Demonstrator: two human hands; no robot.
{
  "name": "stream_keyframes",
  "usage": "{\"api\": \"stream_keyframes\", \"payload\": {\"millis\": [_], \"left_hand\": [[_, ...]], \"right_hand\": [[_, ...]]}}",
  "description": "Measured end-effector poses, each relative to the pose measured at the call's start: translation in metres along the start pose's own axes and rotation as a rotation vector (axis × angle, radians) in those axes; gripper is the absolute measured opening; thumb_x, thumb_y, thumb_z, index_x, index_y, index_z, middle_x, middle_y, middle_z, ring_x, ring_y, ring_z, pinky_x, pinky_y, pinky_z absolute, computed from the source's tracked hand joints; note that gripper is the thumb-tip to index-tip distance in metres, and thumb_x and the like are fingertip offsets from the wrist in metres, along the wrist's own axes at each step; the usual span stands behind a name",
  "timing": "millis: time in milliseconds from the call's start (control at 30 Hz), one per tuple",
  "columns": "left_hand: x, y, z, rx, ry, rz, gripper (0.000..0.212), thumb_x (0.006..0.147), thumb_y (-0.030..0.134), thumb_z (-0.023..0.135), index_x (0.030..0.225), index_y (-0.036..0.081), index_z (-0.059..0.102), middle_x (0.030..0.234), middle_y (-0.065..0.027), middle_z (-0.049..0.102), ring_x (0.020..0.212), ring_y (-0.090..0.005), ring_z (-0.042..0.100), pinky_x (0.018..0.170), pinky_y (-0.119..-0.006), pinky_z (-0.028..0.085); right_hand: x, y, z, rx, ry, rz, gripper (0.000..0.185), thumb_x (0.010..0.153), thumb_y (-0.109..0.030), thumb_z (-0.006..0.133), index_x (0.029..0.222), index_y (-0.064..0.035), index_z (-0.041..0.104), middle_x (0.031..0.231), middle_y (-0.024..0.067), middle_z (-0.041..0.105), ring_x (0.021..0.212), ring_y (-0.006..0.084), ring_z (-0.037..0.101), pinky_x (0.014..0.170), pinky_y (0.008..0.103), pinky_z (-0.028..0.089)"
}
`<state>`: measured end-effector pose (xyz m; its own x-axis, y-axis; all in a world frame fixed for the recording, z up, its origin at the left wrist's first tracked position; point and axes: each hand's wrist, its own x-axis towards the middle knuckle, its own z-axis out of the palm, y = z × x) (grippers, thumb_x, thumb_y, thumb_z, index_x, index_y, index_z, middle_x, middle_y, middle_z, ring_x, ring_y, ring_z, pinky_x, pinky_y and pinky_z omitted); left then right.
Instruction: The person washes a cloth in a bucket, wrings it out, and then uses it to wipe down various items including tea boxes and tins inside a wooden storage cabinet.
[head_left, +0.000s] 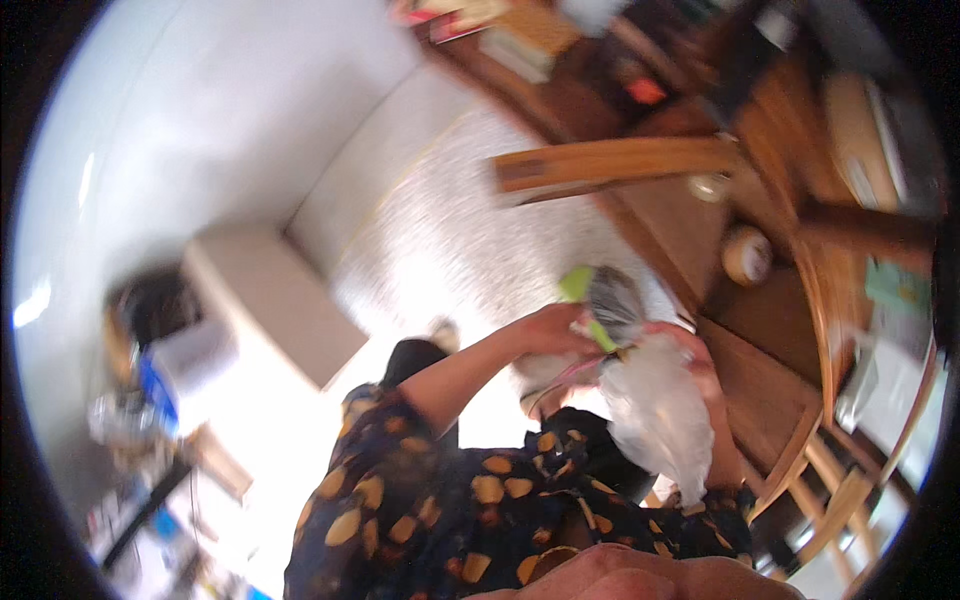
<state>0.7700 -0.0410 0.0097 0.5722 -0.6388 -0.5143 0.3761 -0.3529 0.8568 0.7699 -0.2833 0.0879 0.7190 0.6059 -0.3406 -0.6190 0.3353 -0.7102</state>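
Note:
My left hand (559, 330) is closed around a bundle with a lime-green part (576, 283) and a dark, clear-wrapped packet (613, 300), all blurred. Beside it on the right, my right hand (686, 349) grips the top of a whitish translucent plastic bag (660, 412), which hangs down over the forearm. The two hands are close together, and the bag's neck lies between them. A thin pink strand (581, 367) runs below my left hand. What the bag holds cannot be made out.
To the right stand a wooden cabinet (757, 367) with open compartments, a roll of tape (746, 255) and a wooden chair (832, 510). A drawer or plank (615, 166) juts out above the speckled floor (450, 217). A pale box (277, 300) and cluttered items are at the left.

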Motion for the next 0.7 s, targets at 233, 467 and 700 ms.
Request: {"api": "stream_keyframes", "payload": {"millis": [233, 467, 700], "left_hand": [[-0.146, 0.012, 0.014, -0.650, 0.544, -0.011, 0.022, 0.076, 0.018, 0.063, 0.091, 0.002, 0.063, 0.086, -0.0078, 0.063, 0.084, -0.0130, 0.058, 0.077, -0.028, 0.046], [-0.352, -0.035, -0.038, -0.082, 1.196, -0.119, 0.026, 0.072, 0.006, 0.064, 0.097, 0.002, 0.058, 0.103, -0.0117, 0.057, 0.095, -0.0242, 0.056, 0.083, -0.032, 0.045], [-0.433, -0.121, -0.031, 0.651, 0.837, -0.829, 0.041, 0.076, 0.026, 0.062, 0.110, 0.006, 0.054, 0.106, -0.0159, 0.057, 0.097, -0.0361, 0.054, 0.082, -0.042, 0.045]], "right_hand": [[-0.024, 0.005, 0.072, 0.060, 0.158, 0.307, 0.058, 0.075, -0.022, 0.064, 0.124, 0.0020, 0.045, 0.119, 0.0116, 0.053, 0.107, 0.0205, 0.053, 0.093, 0.0322, 0.040], [-0.052, 0.014, 0.139, 0.033, 0.318, 0.648, 0.051, 0.079, -0.018, 0.060, 0.124, 0.0007, 0.045, 0.119, 0.0108, 0.053, 0.107, 0.0204, 0.052, 0.092, 0.0327, 0.041], [-0.073, -0.023, 0.213, 0.127, 0.353, 0.574, 0.052, 0.081, -0.017, 0.061, 0.127, -0.0007, 0.043, 0.120, 0.0097, 0.052, 0.110, 0.0190, 0.050, 0.093, 0.0323, 0.041]]}}
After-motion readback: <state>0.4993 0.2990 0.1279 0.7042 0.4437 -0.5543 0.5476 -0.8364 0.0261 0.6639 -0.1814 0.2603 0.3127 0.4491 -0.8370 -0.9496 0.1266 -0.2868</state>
